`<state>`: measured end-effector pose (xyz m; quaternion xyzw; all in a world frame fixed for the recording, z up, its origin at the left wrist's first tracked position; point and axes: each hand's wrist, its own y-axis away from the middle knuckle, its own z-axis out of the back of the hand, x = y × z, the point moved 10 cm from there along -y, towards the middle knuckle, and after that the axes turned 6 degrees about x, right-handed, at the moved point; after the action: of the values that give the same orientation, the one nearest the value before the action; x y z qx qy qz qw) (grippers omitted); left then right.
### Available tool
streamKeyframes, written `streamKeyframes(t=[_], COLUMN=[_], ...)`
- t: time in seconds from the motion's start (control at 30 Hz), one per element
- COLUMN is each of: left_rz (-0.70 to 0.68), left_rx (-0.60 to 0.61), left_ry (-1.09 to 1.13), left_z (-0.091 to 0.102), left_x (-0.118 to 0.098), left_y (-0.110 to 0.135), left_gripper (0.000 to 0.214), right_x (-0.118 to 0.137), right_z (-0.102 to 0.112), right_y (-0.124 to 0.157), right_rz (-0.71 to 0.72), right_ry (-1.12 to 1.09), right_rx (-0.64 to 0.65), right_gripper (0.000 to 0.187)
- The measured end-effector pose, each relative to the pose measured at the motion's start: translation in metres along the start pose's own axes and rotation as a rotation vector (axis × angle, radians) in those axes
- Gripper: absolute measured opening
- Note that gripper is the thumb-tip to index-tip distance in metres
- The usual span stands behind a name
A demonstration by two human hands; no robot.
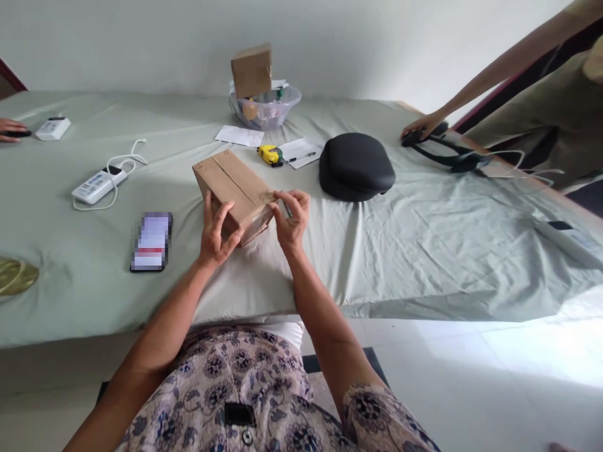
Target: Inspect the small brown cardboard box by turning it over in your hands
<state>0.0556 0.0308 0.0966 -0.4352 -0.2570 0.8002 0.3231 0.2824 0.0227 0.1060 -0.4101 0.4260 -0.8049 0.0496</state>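
A brown cardboard box (235,182) rests on the cloth-covered table in front of me, one seam running along its top. My left hand (219,235) holds its left side, fingers spread along the side and thumb at the near end. With thumb and fingertips, my right hand (291,216) pinches the box's near right corner; whether tape or a flap is between them I cannot make out. Beyond the box lies a yellow tape measure (270,154). To the right of my right hand sits a black rounded case (357,166), and a phone (151,242) lies to the left.
A clear plastic basket (287,103) at the back carries another cardboard box (252,70). White papers (239,135) and a pen (302,156) lie nearby. A power strip (100,184) with its cable is at left. Another person's hand (426,125) touches a black headset (452,157) at right.
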Motion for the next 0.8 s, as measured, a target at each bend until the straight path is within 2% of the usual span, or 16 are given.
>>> streamKeyframes(t=[0.07,0.13,0.23,0.37,0.6,0.8], left_rz=[0.005,0.051,0.109,0.137,0.12,0.31], left_rx=[0.017,0.05,0.081,0.052,-0.04,-0.166], left_ry=[0.066,0.122,0.198,0.268,0.311,0.389], left_z=[0.001,0.0,-0.002,-0.001,0.009,0.024], left_x=[0.004,0.011,0.019,0.023,0.027,0.049], left_y=[-0.001,-0.001,0.001,0.003,0.004,0.005], left_gripper=[0.069,0.07,0.073,0.077,0.069,0.083], right_x=[-0.024,-0.042,-0.05,-0.039,-0.026,-0.03], right_z=[-0.006,-0.023,-0.046,-0.051,-0.063,-0.067], right_y=[-0.002,0.001,0.008,0.011,0.011,0.014], right_rz=[-0.136,-0.265,-0.375,-0.379,-0.358,-0.282], right_ry=[-0.14,-0.317,-0.509,-0.588,-0.683,-0.449], right_rx=[0.02,0.105,0.208,0.24,0.333,0.419], right_gripper=[0.046,0.055,0.062,0.068,0.061,0.058])
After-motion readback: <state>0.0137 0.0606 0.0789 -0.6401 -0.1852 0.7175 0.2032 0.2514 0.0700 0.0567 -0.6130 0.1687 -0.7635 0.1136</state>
